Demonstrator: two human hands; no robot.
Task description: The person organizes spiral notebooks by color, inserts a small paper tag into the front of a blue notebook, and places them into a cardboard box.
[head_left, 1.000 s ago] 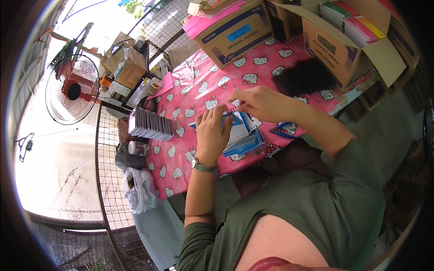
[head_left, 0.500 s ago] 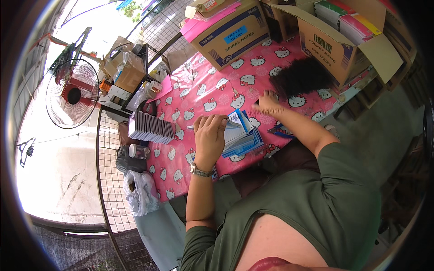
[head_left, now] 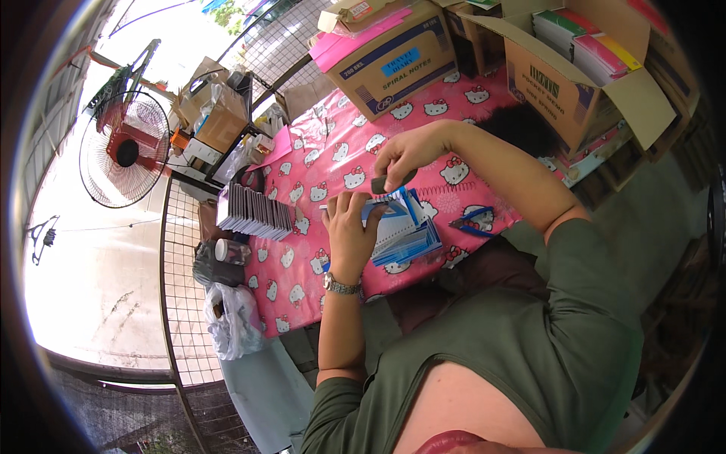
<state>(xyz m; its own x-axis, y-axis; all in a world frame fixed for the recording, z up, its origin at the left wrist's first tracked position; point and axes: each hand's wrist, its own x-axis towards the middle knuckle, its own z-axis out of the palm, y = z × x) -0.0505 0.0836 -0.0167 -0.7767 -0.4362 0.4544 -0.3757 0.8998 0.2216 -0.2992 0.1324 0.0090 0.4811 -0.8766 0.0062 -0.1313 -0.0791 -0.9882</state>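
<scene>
My left hand [head_left: 349,231] grips the edge of a small notebook [head_left: 397,222] with blue-edged covers and punched white pages. It rests on a pile of similar blue notebooks [head_left: 412,248]. Just above its top edge, my right hand [head_left: 412,155] pinches a small dark, flat piece [head_left: 391,182], whose kind I cannot make out. A thin wire spiral [head_left: 448,189] stretches rightward from the notebook's top edge; how far it is threaded is hidden. Blue-handled pliers [head_left: 475,221] lie to the right of the pile.
A row of small notebooks [head_left: 255,213] stands at the left. Dark spiral coils [head_left: 522,129] are heaped at the far right, near an open carton [head_left: 552,91]. Another carton [head_left: 397,68] stands at the back. A fan [head_left: 127,151] and plastic bag [head_left: 233,321] are at the left.
My right hand has moved left from the spiral's far end to above the notebook, carrying the dark piece. The pliers are now uncovered. My left hand stays on the notebook.
</scene>
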